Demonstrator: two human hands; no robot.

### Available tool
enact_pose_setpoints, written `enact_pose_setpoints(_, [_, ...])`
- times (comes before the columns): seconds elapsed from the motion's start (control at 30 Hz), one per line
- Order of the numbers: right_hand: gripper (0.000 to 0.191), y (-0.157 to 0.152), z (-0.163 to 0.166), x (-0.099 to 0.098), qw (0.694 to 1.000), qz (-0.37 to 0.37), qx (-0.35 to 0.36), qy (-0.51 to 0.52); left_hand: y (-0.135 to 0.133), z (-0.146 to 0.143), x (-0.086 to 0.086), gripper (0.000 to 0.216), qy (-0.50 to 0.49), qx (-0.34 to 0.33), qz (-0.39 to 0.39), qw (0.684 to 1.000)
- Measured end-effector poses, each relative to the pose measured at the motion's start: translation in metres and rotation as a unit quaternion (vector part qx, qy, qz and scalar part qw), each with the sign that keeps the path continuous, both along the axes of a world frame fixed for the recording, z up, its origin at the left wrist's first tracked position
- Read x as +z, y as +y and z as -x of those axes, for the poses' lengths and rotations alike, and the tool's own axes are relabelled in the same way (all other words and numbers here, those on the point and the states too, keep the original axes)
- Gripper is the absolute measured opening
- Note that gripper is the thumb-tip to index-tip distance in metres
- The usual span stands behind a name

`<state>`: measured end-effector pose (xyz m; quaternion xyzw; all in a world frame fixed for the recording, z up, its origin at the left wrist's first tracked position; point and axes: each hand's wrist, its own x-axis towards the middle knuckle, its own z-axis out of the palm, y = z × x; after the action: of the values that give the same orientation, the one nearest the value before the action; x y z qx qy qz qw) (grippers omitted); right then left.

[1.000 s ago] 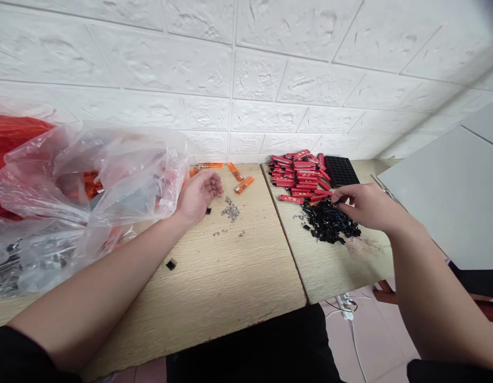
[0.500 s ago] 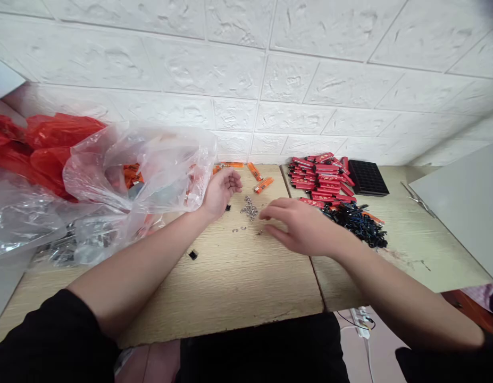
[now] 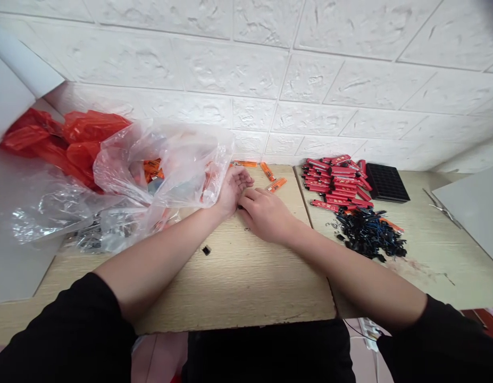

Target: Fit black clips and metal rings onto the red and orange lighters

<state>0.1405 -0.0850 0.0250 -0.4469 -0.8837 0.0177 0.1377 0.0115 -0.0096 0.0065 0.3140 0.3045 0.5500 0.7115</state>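
My left hand (image 3: 232, 189) rests palm up on the wooden table (image 3: 238, 276), beside the mouth of a clear plastic bag (image 3: 178, 159). Its fingers are loosely curled and I see nothing in them. My right hand (image 3: 266, 213) lies back up just to the right of it. Its fingertips are pinched together against the left hand's fingers, and what they hold is hidden. The right hand covers the spot where small metal rings lay. Orange lighter bodies (image 3: 276, 184) lie just beyond both hands.
A stack of red lighters (image 3: 334, 181), a black grid tray (image 3: 387, 182) and a heap of small black parts (image 3: 369, 239) sit on the right table. One black part (image 3: 207, 250) lies under my left forearm. Red bags (image 3: 70, 138) are at left, a grey board (image 3: 477, 207) at right.
My right hand left the heap of black parts and swept left across the table to meet the left hand, covering the metal rings. My head turned left. The left hand barely moved.
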Motion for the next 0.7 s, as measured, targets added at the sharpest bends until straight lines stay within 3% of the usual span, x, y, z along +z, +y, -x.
enact_pose_setpoints(0.07, [0.022, -0.013, 0.003, 0.009, 0.998, 0.005, 0.043, 0.035, 0.001, 0.0, 0.0, 0.026, 0.006, 0.001, 0.002, 1.0])
enact_pose_setpoints(0.23, [0.017, -0.049, 0.024, 0.029, 0.96, 0.064, 0.262, 0.075, 0.003, 0.0, -0.002, 0.025, 0.023, -0.003, -0.026, 0.999])
enact_pose_setpoints(0.5, [0.019, -0.06, 0.044, 0.002, 0.961, 0.04, 0.272, 0.011, 0.001, 0.001, -0.002, 0.024, 0.038, -0.007, -0.041, 0.998])
enact_pose_setpoints(0.7, [0.022, -0.075, 0.015, 0.024, 0.961, 0.083, 0.264, 0.016, 0.0, 0.0, 0.0, 0.021, 0.054, -0.008, -0.038, 0.998])
